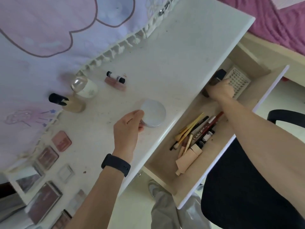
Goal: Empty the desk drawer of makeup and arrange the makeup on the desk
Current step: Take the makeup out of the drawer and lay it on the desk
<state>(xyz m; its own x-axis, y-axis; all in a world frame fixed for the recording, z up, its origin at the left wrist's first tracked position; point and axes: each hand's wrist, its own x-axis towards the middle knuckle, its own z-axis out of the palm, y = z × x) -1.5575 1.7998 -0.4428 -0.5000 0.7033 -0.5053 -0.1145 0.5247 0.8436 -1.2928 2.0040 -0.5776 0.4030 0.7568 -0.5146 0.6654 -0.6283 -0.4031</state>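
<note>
your left hand [127, 129] grips a round white jar [154, 113] standing on the desk [181, 55]. at 2 o'clock from the jar, your right hand [221, 90] is curled round a dark object [218, 76] inside the open drawer [165, 162]. pencils and brushes [198, 129] lie at that hand's 7 o'clock
</note>
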